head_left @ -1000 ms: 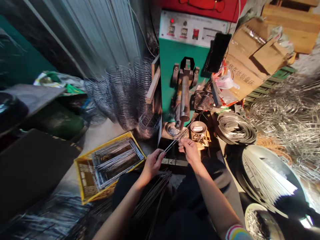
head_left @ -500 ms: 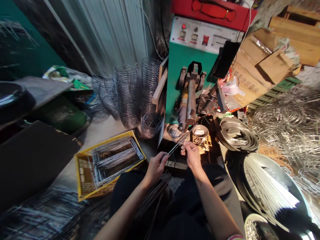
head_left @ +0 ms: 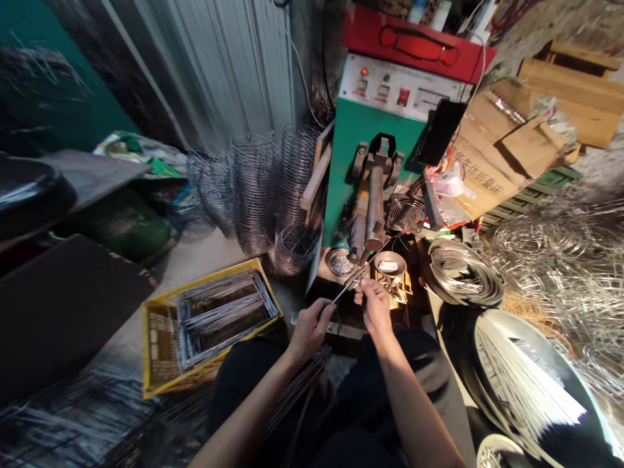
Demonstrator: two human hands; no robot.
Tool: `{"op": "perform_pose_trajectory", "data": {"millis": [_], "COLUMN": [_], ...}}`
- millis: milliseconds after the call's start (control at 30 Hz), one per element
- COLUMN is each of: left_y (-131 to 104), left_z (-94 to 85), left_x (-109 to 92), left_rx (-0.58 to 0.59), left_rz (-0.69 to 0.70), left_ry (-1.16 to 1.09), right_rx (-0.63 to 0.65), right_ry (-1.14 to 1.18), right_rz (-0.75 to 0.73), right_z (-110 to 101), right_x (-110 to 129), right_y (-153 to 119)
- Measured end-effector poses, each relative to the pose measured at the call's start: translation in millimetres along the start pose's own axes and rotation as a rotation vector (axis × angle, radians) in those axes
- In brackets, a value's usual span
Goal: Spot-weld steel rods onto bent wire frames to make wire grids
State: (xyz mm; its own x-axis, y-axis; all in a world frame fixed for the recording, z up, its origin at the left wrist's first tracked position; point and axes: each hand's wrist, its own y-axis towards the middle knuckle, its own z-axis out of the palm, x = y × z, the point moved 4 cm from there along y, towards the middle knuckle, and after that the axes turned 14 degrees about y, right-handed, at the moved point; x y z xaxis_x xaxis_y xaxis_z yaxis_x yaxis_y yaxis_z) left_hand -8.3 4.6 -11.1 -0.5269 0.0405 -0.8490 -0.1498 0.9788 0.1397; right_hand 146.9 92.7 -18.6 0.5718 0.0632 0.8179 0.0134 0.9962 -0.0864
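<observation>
My left hand (head_left: 309, 330) is closed on a thin metal rod (head_left: 341, 292), which points up and to the right. My right hand (head_left: 375, 307) pinches at the far end of that rod; a tiny bright piece shows at its fingertips, too small to name. Just beyond both hands are the tips of the thick metal electrode arms (head_left: 374, 211) on a green machine (head_left: 341, 156). A round dish (head_left: 327, 261) of small metal bits stands below the arms. To its right is a bowl (head_left: 400, 265) with a white piece in it.
At left stands a yellow crate (head_left: 151, 338) of wire frames, with stacked wire coils (head_left: 253, 195) behind. On the right are coiled strips (head_left: 463, 273), a large basin (head_left: 580, 383) of thin rods and a tangled wire heap (head_left: 556, 260). More rods (head_left: 302, 383) lie between the legs.
The view has tilted up slightly, so the machine sits lower in the picture. Both hands keep nearly the same pose, now a little closer to the electrode tips in the picture.
</observation>
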Motion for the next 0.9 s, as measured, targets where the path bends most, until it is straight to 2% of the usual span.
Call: {"op": "perform_pose_trajectory", "data": {"millis": [233,500,633,900], "left_y": [2,10,16,20], "left_z": [-1.3,-3.1,-5.2,-4.6], "left_x": [-2,-3,-3,6], "left_rx": [-0.010,-0.016,-0.027,0.029], "left_rz": [-0.003,0.021,0.023,-0.027], "left_ry": [0.009,-0.011,0.002,-0.053], "right_rx": [0.005,0.044,0.004,0.025], "right_ry": [0.014,0.043,0.058,0.051], "right_rz": [0.017,0.031,0.042,0.046], "right_z": [0,10,12,10], "right_x": [2,7,7,3], "right_y": [3,8,12,16]}}
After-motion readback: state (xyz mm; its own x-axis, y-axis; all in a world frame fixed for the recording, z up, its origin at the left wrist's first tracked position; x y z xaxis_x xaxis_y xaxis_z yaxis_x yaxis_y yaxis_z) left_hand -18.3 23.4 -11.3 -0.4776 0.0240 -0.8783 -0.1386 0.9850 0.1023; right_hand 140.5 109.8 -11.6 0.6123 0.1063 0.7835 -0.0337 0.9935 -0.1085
